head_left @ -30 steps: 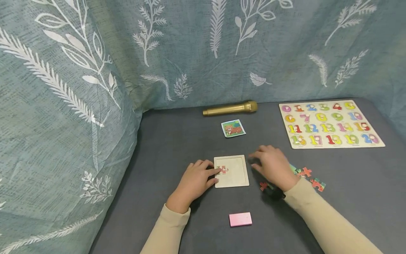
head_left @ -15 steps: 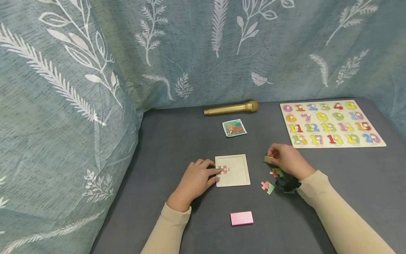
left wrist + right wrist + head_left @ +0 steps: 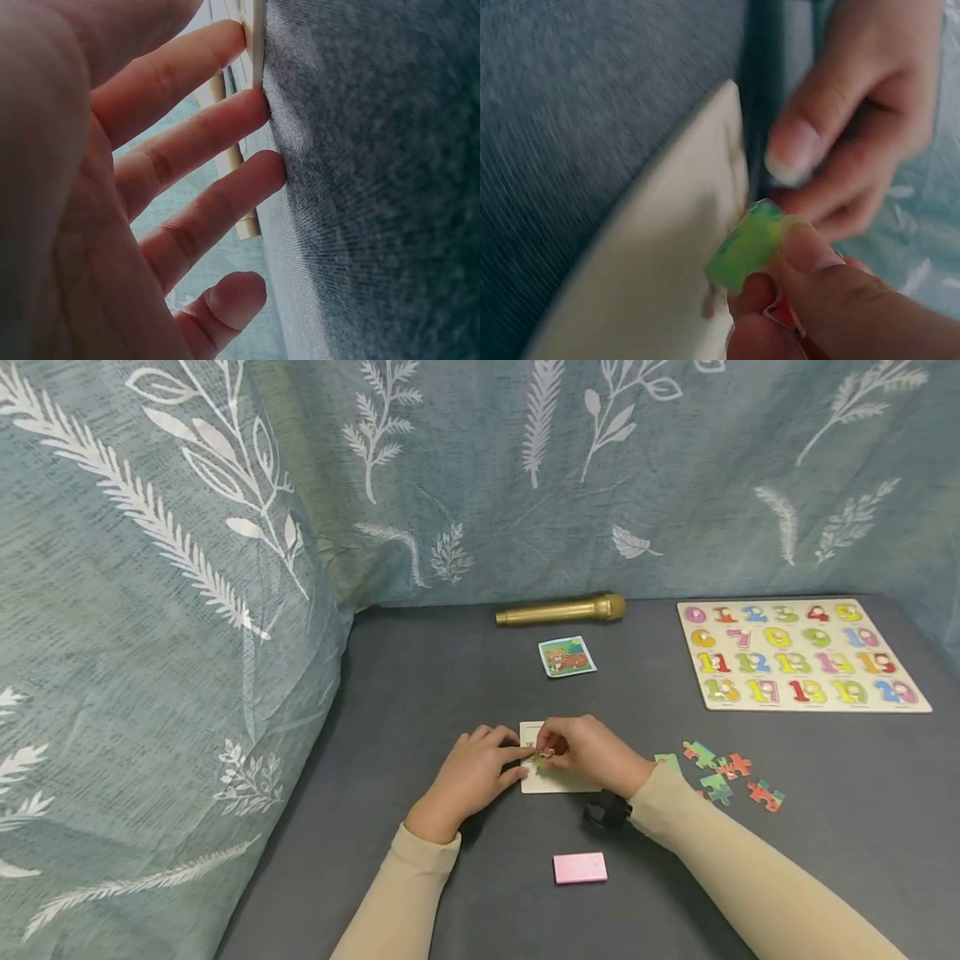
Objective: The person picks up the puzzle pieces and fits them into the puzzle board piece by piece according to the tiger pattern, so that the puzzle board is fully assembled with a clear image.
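My right hand (image 3: 596,753) pinches a green and red jigsaw piece (image 3: 746,247) between thumb and fingers. It holds the piece close over a small square wooden puzzle tray (image 3: 558,783). At the tray's left side rests my left hand (image 3: 474,775), its fingers extended and fingertips at the edge. In the left wrist view the spread fingers (image 3: 202,142) touch the tray and the dark cloth. The two hands nearly meet over the tray, and they hide much of its upper part in the head view.
Several loose jigsaw pieces (image 3: 716,787) lie right of the tray. Behind it are a small bear picture card (image 3: 567,657) and a gold microphone (image 3: 558,612). A number board (image 3: 802,677) lies at the back right. A pink block (image 3: 580,868) sits in front.
My right hand has gone to the loose pieces, picked up a jigsaw piece, and carried it left over the tray. My left hand has stayed at the tray's edge.
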Action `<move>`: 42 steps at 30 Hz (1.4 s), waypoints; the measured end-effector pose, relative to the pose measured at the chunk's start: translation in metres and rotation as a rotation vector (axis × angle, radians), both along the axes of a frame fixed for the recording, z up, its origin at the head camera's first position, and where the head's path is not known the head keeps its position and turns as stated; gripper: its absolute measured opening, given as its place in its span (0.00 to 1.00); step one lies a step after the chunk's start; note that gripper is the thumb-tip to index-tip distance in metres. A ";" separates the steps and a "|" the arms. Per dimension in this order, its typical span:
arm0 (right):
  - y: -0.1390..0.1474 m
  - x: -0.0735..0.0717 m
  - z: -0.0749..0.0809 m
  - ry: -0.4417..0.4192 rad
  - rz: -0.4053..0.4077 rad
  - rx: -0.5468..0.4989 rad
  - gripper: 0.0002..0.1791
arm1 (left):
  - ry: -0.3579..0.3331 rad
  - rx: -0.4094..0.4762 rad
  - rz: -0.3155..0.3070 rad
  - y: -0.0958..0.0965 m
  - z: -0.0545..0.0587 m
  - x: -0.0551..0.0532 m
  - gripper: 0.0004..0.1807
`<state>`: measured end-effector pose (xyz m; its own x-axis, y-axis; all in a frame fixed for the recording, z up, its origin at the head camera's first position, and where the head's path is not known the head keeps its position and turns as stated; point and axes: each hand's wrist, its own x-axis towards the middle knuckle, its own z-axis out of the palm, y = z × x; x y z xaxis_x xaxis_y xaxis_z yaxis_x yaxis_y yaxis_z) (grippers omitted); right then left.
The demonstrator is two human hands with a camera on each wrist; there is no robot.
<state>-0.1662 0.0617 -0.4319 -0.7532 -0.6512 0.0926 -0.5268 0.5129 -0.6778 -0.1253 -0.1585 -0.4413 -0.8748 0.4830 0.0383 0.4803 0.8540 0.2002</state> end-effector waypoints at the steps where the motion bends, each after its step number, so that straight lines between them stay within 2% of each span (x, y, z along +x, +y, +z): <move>1: -0.001 0.001 -0.002 0.016 0.000 0.004 0.12 | -0.007 0.006 -0.001 0.000 0.000 0.000 0.19; 6: 0.001 0.006 -0.008 0.076 -0.020 -0.005 0.10 | -0.017 0.015 -0.003 0.002 -0.001 0.000 0.19; 10: 0.000 0.005 -0.009 -0.014 -0.027 -0.060 0.09 | -0.005 0.025 -0.004 0.000 -0.002 -0.002 0.17; 12: -0.003 0.006 -0.010 -0.033 -0.019 -0.054 0.08 | -0.002 0.039 -0.011 -0.002 -0.004 -0.002 0.17; 14: -0.004 0.008 -0.011 0.025 0.012 -0.021 0.07 | -0.007 0.056 -0.018 -0.004 -0.005 -0.001 0.17; 19: 0.008 0.024 -0.009 0.361 0.056 0.094 0.09 | -0.006 0.071 -0.043 -0.004 -0.008 0.000 0.16; 21: 0.015 0.031 -0.009 0.434 0.086 0.136 0.12 | 0.010 0.076 -0.051 -0.004 -0.008 0.000 0.16; 25: 0.021 0.040 -0.010 0.468 0.188 0.248 0.21 | 0.024 0.084 -0.054 -0.006 -0.006 -0.003 0.17; 27: 0.022 0.043 -0.011 0.468 0.214 0.297 0.26 | 0.021 0.086 -0.057 -0.007 -0.003 -0.003 0.17; 31: 0.022 0.045 -0.012 0.473 0.207 0.336 0.29 | 0.012 0.080 -0.059 -0.006 0.000 -0.003 0.17; 42: 0.018 0.045 -0.011 0.533 0.205 0.401 0.27 | 0.006 0.038 -0.062 -0.006 0.002 -0.003 0.17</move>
<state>-0.1207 0.0794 -0.4431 -0.5301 -0.8366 0.1382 -0.8479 0.5242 -0.0791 -0.1281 -0.1640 -0.4397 -0.8432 0.5340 0.0626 0.5329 0.8147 0.2286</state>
